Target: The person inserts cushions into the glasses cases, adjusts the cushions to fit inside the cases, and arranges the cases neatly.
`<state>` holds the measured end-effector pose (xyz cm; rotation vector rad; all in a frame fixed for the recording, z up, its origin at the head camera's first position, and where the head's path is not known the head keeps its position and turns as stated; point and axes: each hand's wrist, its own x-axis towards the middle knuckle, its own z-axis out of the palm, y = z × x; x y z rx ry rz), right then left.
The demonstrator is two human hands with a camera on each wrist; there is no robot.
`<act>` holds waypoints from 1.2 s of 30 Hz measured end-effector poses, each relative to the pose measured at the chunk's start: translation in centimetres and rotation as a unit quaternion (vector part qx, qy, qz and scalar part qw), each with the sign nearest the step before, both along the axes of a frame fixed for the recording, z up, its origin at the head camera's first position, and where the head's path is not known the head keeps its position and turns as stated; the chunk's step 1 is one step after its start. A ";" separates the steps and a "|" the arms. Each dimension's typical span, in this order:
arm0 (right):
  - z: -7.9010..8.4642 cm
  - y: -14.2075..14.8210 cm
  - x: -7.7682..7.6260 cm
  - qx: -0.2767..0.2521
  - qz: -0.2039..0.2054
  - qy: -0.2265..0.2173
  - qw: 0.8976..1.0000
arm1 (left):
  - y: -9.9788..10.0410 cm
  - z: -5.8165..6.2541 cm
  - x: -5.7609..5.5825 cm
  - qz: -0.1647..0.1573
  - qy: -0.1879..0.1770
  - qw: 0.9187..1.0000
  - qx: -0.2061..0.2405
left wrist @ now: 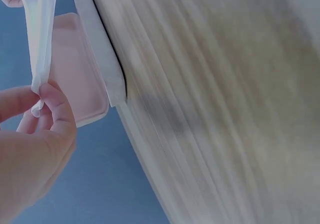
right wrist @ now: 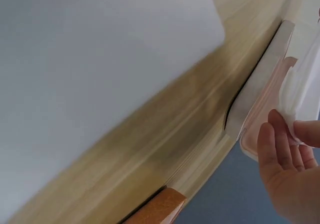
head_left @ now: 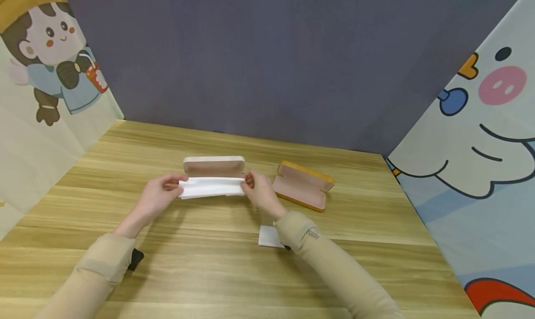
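Between both hands a folded white cloth [head_left: 212, 187] is stretched lengthwise. My left hand [head_left: 160, 192] pinches its left end between thumb and fingers; in the left wrist view the cloth [left wrist: 41, 39] hangs in a narrow strip from that pinch. At the other end my right hand [head_left: 260, 191] pinches it the same way. Just behind the cloth stands a white glasses case [head_left: 214, 159] with its lid up and a pinkish lining [left wrist: 75, 69]. The cloth hides the case's lower half in the head view.
An orange glasses case [head_left: 302, 184] lies open to the right, its pink inside bare. A white flat piece [head_left: 269, 236] lies partly under the right forearm. Something black [head_left: 135, 259] shows beside the left sleeve. A dark partition [head_left: 251, 68] stands behind the wooden table [head_left: 200, 263].
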<state>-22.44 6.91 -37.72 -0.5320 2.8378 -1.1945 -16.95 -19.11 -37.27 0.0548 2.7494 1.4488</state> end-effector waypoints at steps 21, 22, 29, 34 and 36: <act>-0.9 -0.7 -2.9 0.003 -0.008 0.020 1.000 | 0.1 -1.0 -3.4 -0.004 -0.002 0.999 -0.043; -1.0 -0.7 -3.0 0.004 -0.008 0.019 1.000 | 0.1 -1.0 -3.5 -0.005 -0.002 0.999 -0.045; -1.6 -0.9 -3.3 0.015 -0.022 0.016 1.000 | 0.3 -1.4 -3.9 -0.014 0.021 0.997 -0.069; -1.9 -1.0 -3.5 0.016 -0.026 0.017 0.999 | 0.5 -1.5 -4.2 -0.016 0.028 0.996 -0.087; -2.0 -1.0 -3.5 0.019 -0.029 0.015 0.999 | 0.6 -1.6 -4.3 -0.017 0.029 0.995 -0.090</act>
